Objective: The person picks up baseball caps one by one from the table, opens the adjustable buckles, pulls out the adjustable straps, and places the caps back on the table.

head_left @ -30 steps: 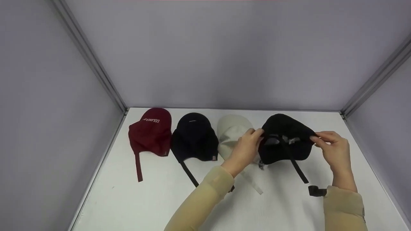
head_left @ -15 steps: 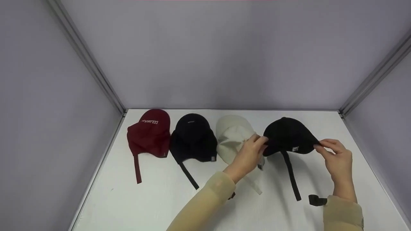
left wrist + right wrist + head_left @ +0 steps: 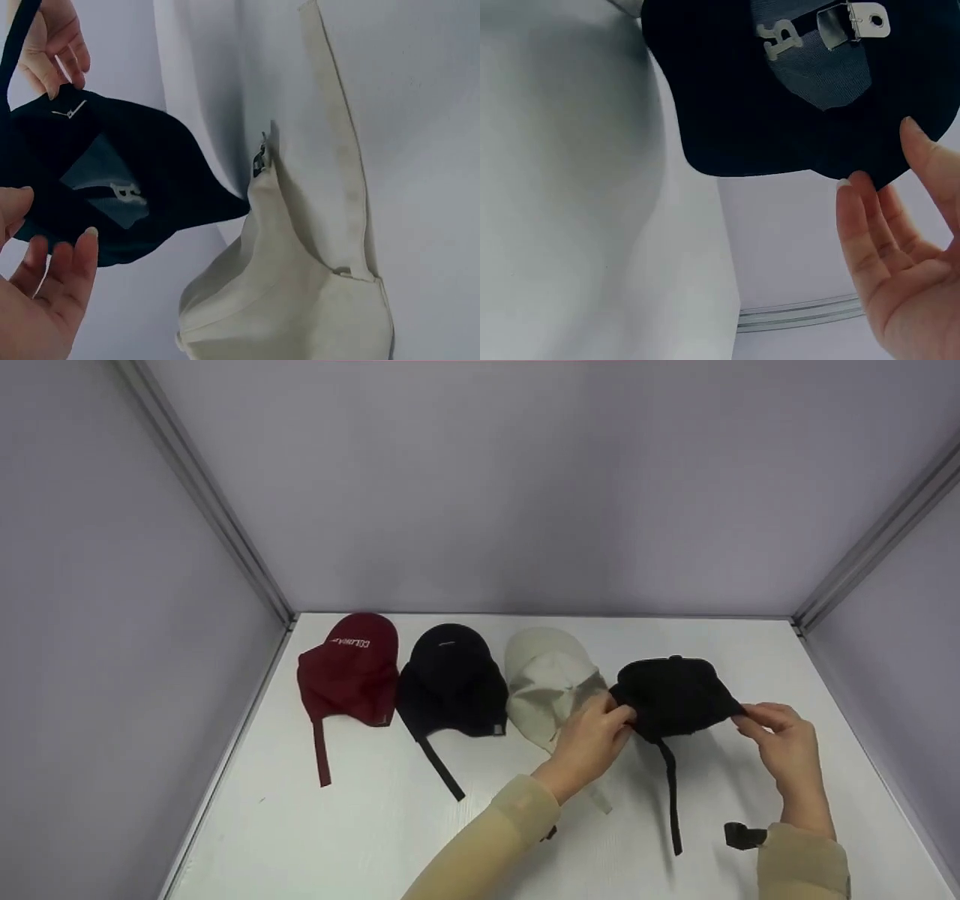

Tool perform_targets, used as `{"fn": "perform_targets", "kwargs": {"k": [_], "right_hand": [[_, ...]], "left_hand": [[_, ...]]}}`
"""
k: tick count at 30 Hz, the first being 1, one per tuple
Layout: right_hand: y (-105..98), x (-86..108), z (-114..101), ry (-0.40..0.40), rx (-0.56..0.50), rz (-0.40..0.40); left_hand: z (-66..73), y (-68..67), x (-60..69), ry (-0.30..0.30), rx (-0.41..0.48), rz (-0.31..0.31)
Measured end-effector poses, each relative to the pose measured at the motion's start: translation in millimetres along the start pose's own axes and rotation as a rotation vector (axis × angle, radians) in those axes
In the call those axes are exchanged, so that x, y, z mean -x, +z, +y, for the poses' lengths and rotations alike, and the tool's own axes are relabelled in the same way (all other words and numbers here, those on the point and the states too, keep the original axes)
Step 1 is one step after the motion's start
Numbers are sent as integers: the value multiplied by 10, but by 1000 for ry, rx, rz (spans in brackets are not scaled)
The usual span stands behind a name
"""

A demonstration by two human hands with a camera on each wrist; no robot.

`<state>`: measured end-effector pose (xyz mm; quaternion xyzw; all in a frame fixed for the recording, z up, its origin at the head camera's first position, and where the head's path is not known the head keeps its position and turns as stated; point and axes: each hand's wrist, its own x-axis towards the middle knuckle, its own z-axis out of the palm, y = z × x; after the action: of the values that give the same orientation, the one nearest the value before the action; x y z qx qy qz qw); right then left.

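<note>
A black baseball cap [image 3: 671, 694] hangs between both hands above the right part of the table, its loose strap dangling down. My left hand [image 3: 594, 735] pinches the cap's left edge; in the left wrist view that hand [image 3: 49, 300] has thumb and fingers at the rim. The right hand [image 3: 786, 742] pinches the opposite edge, and the right wrist view shows its fingertips [image 3: 855, 195] and thumb on the cloth. Inside the cap, a pale letter [image 3: 780, 39] and a metal buckle [image 3: 862, 22] are visible. Beside the left hand lies a cream cap [image 3: 547, 675], partly covered by it.
To the left, a dark navy cap [image 3: 454, 690] and a red cap [image 3: 356, 675] lie in a row with the cream one, straps toward the front. Grey walls [image 3: 480, 487] enclose the white table [image 3: 315, 840] at the back and sides.
The black cap has tipped over, from showing its inside to showing its outer crown, and has come lower and nearer. Both hands moved down with it. The other caps stay put.
</note>
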<state>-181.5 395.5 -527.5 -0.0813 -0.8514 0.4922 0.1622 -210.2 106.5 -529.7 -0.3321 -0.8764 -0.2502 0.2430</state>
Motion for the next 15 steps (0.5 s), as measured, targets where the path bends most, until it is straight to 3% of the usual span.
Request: {"fn": "perform_targets", "kwargs": {"k": [6, 9, 15], "right_hand": [[20, -103, 12, 90, 99, -51], [44, -136, 28, 108, 72, -87], [115, -198, 65, 184, -117, -125]], "left_hand": [[44, 93, -29, -86, 36, -58], [60, 129, -46, -125, 89, -114], [47, 178, -47, -184, 225, -348]]}}
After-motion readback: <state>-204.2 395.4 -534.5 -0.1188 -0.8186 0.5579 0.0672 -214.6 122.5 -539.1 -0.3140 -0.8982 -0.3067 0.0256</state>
